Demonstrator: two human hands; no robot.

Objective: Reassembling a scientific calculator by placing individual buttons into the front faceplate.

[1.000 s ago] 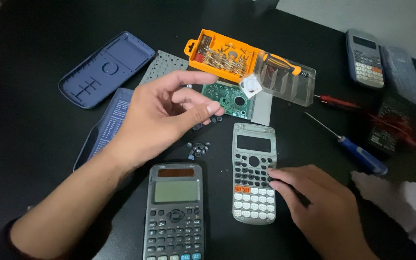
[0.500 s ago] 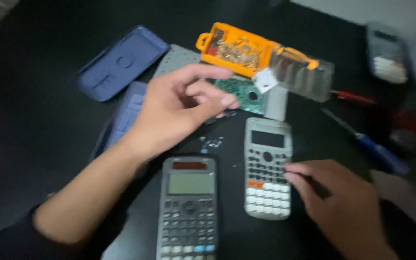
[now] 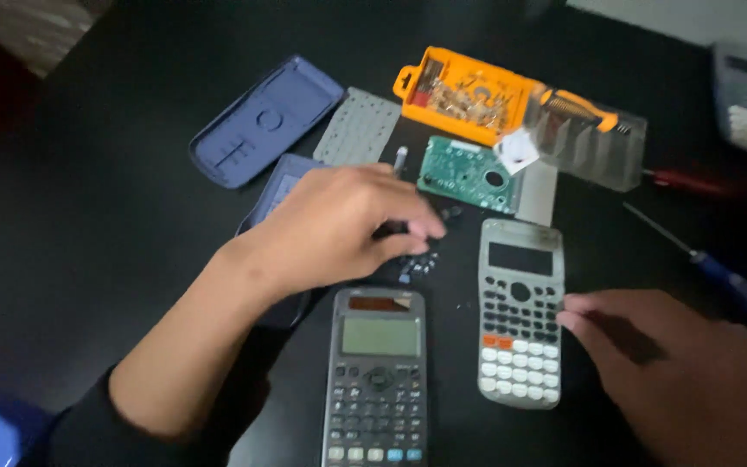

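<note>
Centrally, small dark loose parts (image 3: 421,262) lie on the black tabletop (image 3: 114,216) between two calculators. Left hand (image 3: 347,225) arches palm-down above them, fingers (image 3: 408,227) pinched narrow on one dark part. Right hand (image 3: 659,363) rests curled beside the grey calculator (image 3: 520,311); finger state unclear.

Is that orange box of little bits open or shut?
Open. The orange box lies with its small metal bits exposed to the camera, and its clear lid is swung out flat beside it.

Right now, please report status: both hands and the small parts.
Left hand fingertips down on small dark parts. Right hand touching grey calculator. Green circuit board just beyond.
</note>
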